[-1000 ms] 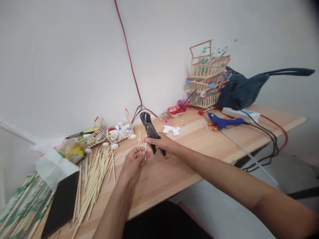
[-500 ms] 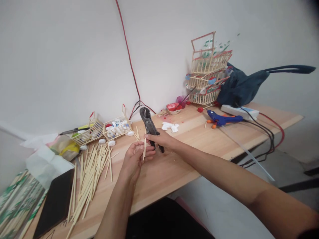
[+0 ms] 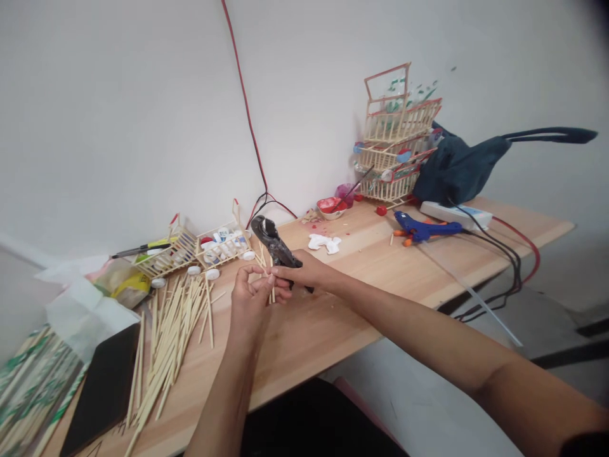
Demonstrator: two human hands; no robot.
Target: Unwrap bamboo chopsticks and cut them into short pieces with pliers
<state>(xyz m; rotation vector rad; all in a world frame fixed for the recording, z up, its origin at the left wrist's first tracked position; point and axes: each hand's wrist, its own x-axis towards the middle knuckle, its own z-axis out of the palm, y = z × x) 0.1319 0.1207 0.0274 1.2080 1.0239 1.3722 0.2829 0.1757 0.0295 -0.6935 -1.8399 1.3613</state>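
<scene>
Over the middle of the table, my right hand is closed round a black hand cutter, its head tilted up and to the left. My left hand pinches short wooden sticks just beside it. The fingertips of both hands meet at the sticks, so how many sticks there are is hard to tell. A few more short sticks lie on the table behind the hands. To the left spreads a loose pile of long wooden sticks.
Small stick-built carts with white wheels stand by the wall. At the back right are stacked stick baskets, a dark blue bag, a blue glue gun and a red paint bowl. A black phone-like slab lies left.
The cutter has tipped and shifted left and slightly down. My right thumb has moved left to the sticks, meeting my left fingers, which have closed in more.
</scene>
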